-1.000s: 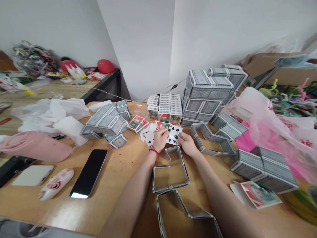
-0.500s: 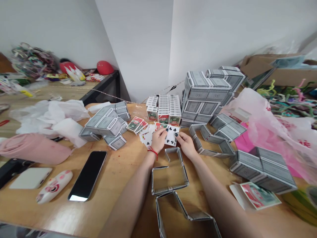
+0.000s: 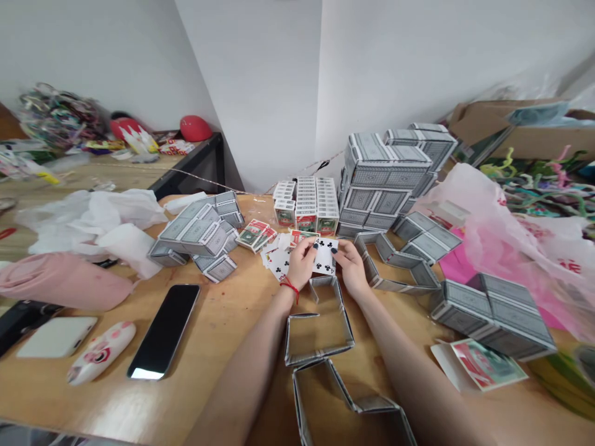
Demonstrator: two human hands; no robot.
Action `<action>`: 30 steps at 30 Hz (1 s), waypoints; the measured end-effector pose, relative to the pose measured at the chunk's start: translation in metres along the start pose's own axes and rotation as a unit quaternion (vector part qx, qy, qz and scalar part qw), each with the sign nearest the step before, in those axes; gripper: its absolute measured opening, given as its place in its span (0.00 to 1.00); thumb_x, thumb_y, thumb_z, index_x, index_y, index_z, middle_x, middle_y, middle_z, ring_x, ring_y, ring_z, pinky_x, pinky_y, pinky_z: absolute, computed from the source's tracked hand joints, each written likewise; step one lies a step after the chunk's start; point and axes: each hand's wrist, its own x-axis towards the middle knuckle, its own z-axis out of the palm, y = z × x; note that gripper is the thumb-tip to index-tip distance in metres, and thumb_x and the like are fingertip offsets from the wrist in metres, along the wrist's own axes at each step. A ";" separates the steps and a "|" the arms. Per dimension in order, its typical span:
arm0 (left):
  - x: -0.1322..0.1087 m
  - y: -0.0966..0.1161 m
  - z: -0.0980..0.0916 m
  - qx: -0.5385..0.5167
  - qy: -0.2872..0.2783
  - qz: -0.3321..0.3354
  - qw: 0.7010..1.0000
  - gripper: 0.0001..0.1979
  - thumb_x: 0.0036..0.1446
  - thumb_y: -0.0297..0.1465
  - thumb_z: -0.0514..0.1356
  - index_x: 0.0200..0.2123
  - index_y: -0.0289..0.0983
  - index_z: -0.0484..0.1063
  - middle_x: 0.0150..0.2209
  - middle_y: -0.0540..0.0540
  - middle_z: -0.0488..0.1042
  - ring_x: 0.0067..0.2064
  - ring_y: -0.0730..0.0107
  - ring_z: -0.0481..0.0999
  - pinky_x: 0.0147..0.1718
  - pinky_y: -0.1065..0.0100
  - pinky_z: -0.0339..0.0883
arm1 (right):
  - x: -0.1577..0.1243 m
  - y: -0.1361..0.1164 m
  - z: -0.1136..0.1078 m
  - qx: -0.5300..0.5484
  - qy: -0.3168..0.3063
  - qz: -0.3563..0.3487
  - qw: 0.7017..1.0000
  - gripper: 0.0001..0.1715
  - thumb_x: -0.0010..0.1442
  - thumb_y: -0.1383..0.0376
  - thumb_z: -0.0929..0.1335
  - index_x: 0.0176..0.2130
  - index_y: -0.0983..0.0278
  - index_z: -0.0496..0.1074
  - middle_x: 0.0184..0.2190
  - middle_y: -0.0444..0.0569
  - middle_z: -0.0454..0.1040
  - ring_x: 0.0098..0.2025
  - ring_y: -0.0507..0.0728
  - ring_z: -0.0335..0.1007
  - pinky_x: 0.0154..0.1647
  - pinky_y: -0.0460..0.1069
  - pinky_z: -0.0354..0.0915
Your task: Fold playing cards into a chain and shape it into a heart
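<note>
Between both hands a playing card (image 3: 325, 255), a four of clubs, is held face toward me. My left hand (image 3: 302, 261), with a red string at its wrist, pinches the card's left edge. On the opposite edge my right hand (image 3: 350, 265) pinches it with thumb and fingers. Whether more cards lie behind it I cannot tell. Loose playing cards (image 3: 277, 261) are spread on the table just left of my left hand. Below the hands stands an open frame of folded cards (image 3: 320, 360), and nearer to me another card frame (image 3: 302, 409).
A tall stack of card blocks (image 3: 388, 179) rises behind my right hand, beside rows of card boxes (image 3: 307, 201). More card blocks (image 3: 198, 229) stand left. A phone (image 3: 165, 331), a pink pouch (image 3: 69, 280) and an opened card box (image 3: 488, 364) lie on the table.
My hands have moved very slightly to the right and toward me with the card, and the right fingers have shifted along its edge. The surrounding things keep their places.
</note>
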 end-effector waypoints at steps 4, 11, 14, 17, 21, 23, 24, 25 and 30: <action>0.001 0.002 0.001 -0.016 0.001 -0.026 1.000 0.11 0.50 0.25 0.50 0.37 0.35 0.68 0.33 0.48 0.71 0.30 0.76 0.66 0.28 0.74 0.60 | 0.001 0.002 0.000 -0.030 0.014 0.006 0.999 0.14 0.48 0.63 0.63 0.38 0.60 0.60 0.22 0.41 0.67 0.24 0.52 0.61 0.25 0.46 0.58; 0.002 0.007 0.002 -0.020 0.010 -0.034 0.999 0.09 0.48 0.25 0.50 0.32 0.35 0.67 0.27 0.51 0.68 0.28 0.77 0.64 0.26 0.75 0.58 | 0.001 0.003 0.001 -0.052 0.014 -0.004 0.999 0.12 0.49 0.61 0.63 0.37 0.60 0.60 0.24 0.42 0.66 0.24 0.52 0.60 0.26 0.46 0.58; 0.002 0.008 0.001 -0.007 0.010 -0.025 1.000 0.09 0.48 0.24 0.50 0.32 0.35 0.68 0.29 0.50 0.69 0.29 0.76 0.65 0.28 0.75 0.58 | 0.001 0.003 0.001 -0.067 0.024 -0.010 0.997 0.11 0.50 0.60 0.62 0.36 0.60 0.61 0.24 0.42 0.65 0.23 0.51 0.59 0.27 0.46 0.58; 0.002 0.007 0.001 -0.001 0.005 -0.020 1.000 0.09 0.48 0.24 0.50 0.32 0.35 0.68 0.30 0.50 0.69 0.30 0.76 0.65 0.29 0.75 0.58 | 0.001 0.003 0.001 -0.069 0.023 -0.020 0.997 0.10 0.50 0.61 0.62 0.36 0.59 0.61 0.23 0.41 0.64 0.23 0.51 0.58 0.27 0.46 0.58; 0.002 0.006 0.001 -0.001 -0.001 -0.017 1.000 0.09 0.48 0.24 0.50 0.32 0.35 0.68 0.30 0.50 0.69 0.29 0.76 0.65 0.28 0.75 0.58 | 0.001 0.003 -0.001 -0.079 0.028 -0.026 0.996 0.09 0.50 0.62 0.62 0.35 0.60 0.62 0.21 0.40 0.63 0.24 0.51 0.58 0.28 0.46 0.57; 0.002 0.006 0.001 0.003 0.000 -0.016 1.000 0.10 0.49 0.24 0.50 0.33 0.36 0.68 0.30 0.50 0.69 0.29 0.76 0.65 0.28 0.75 0.58 | 0.001 0.003 -0.001 -0.094 0.038 -0.029 0.994 0.09 0.50 0.63 0.61 0.35 0.60 0.62 0.22 0.41 0.64 0.26 0.52 0.59 0.29 0.46 0.57; 0.002 0.006 0.002 0.007 0.001 -0.014 1.000 0.10 0.49 0.24 0.49 0.33 0.36 0.68 0.30 0.50 0.69 0.30 0.76 0.65 0.28 0.75 0.58 | 0.002 0.003 -0.002 -0.101 0.043 -0.031 0.993 0.08 0.49 0.63 0.61 0.34 0.60 0.63 0.23 0.41 0.65 0.27 0.52 0.59 0.29 0.46 0.57; 0.002 0.005 0.002 0.011 0.002 -0.012 1.000 0.10 0.49 0.24 0.49 0.33 0.36 0.68 0.30 0.50 0.69 0.30 0.76 0.66 0.29 0.75 0.58 | 0.002 0.003 -0.002 -0.106 0.049 -0.033 0.993 0.08 0.49 0.63 0.61 0.33 0.60 0.63 0.24 0.42 0.65 0.28 0.52 0.60 0.29 0.46 0.57; 0.001 0.004 0.001 0.015 0.000 -0.007 1.000 0.10 0.49 0.24 0.49 0.32 0.37 0.69 0.30 0.50 0.69 0.31 0.76 0.66 0.29 0.74 0.59 | 0.002 0.002 -0.001 -0.102 0.054 -0.036 0.993 0.08 0.48 0.65 0.60 0.32 0.61 0.64 0.27 0.43 0.67 0.30 0.53 0.60 0.31 0.46 0.57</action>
